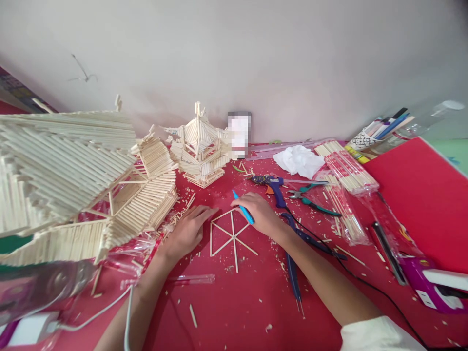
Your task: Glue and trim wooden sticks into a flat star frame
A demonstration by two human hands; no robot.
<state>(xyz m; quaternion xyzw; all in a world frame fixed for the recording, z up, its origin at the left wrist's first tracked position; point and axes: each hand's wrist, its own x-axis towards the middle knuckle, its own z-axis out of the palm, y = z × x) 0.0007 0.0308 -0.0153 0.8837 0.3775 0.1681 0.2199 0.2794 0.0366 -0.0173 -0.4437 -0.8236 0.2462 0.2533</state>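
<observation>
My right hand (259, 209) was curled round a blue pen-like tool (244, 209); my left hand (190, 228) had fingers outstretched (whether they pinched anything, I couldn't tell). Between them, the spoked stick frame (234, 237) lay on the red tabletop (256, 312), where a careless nudge could have loosened its joints.

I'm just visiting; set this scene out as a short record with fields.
Surface: red tabletop, pale wooden scraps
Left hand: beside a flat, wheel-like frame of wooden sticks
Right hand: holding a light-blue pen-shaped tool at the frame's far edge
Frame: six spokes meeting at the centre; outer sticks visible on the left
Tools at right: dark-blue glue gun with orange trigger; green-handled metal cutters
Models: small tiered building of pale sticks behind; larger one with broad sloping roof at left
</observation>
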